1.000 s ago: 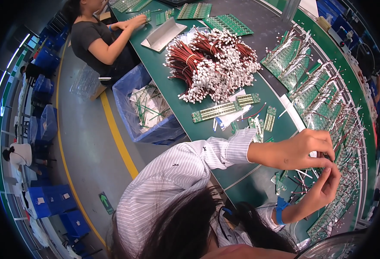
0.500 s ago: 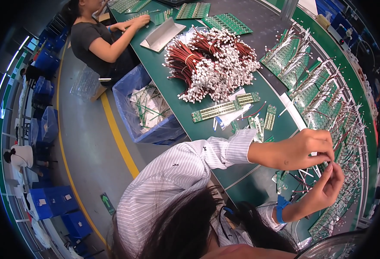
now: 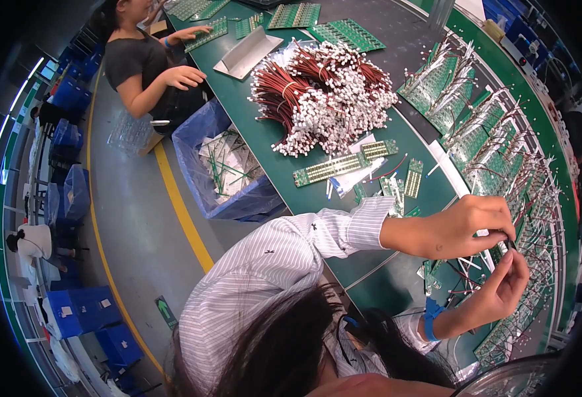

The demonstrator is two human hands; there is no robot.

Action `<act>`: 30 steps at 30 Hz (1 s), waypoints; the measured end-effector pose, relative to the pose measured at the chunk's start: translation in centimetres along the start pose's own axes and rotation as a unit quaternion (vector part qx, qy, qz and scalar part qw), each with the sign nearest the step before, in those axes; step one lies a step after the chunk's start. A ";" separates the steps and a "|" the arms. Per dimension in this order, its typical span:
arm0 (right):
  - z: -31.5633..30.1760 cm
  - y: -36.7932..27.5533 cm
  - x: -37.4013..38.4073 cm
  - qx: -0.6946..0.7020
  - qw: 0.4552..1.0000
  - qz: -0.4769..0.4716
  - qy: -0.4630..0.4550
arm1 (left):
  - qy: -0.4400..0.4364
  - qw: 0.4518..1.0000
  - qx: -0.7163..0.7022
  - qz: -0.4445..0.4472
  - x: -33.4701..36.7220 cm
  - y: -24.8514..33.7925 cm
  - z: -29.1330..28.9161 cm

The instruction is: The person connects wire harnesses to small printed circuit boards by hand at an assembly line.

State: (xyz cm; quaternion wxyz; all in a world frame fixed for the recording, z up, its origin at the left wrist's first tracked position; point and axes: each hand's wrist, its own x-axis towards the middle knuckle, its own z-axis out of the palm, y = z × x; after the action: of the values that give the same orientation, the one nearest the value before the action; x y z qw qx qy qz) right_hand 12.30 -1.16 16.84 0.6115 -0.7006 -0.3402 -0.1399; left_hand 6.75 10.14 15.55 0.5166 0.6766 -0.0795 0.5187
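My left hand [image 3: 473, 228], in a striped sleeve, is closed with fingertips pinched together. A small white piece [image 3: 481, 233] shows between its fingers; I cannot tell its kind. My right hand [image 3: 502, 291], with a blue band [image 3: 431, 319] at the wrist, meets it fingertip to fingertip. Its thumb and forefinger pinch at a tiny dark-and-white piece [image 3: 504, 247], mostly hidden by the fingers. Below and beyond the hands lie green circuit boards [image 3: 489, 175] with many wires standing up from them. Small board pieces and loose wires [image 3: 466, 271] lie beneath the hands.
A big heap of red-and-black wires with white connectors [image 3: 330, 99] lies on the green table [image 3: 258, 149]. Narrow boards [image 3: 330, 170] lie nearer. A blue lined bin [image 3: 238, 210] stands beside the table. A co-worker [image 3: 142, 66] sits at the far left near more boards [image 3: 347, 34].
My fingertips have parted slightly, and a small dark-and-white piece now shows between them. The co-worker's hands have moved apart, one to a board and the other back toward the table edge.
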 end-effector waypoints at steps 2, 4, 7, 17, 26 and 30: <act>0.0 -0.1 0.1 0.000 1.000 -0.003 0.002 | 0.003 1.000 0.004 -0.002 0.1 0.1 0.0; 0.0 -0.2 0.1 0.000 1.000 -0.003 0.001 | 0.006 1.000 0.009 -0.004 0.2 0.1 -0.1; 0.0 -0.1 0.1 0.000 1.000 -0.005 0.003 | 0.030 1.000 -0.002 0.000 0.3 0.1 -0.1; 0.0 -0.2 0.0 -0.018 1.000 -0.002 0.016 | 0.012 0.994 -0.078 -0.080 0.3 0.7 -0.5; 0.0 -0.7 -0.2 0.015 0.999 0.016 0.033 | -0.012 0.971 -0.165 -0.175 0.6 0.9 -1.0; 1.2 -0.6 -0.4 0.062 0.996 -0.016 0.063 | -0.023 0.986 -0.094 -0.135 0.4 -0.7 -1.8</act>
State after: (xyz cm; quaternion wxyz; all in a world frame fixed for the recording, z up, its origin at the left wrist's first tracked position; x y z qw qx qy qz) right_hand 11.32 -0.12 16.79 0.6712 -0.6458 -0.3204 -0.1722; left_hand 6.24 12.04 15.35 0.6409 0.6413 -0.0478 0.4191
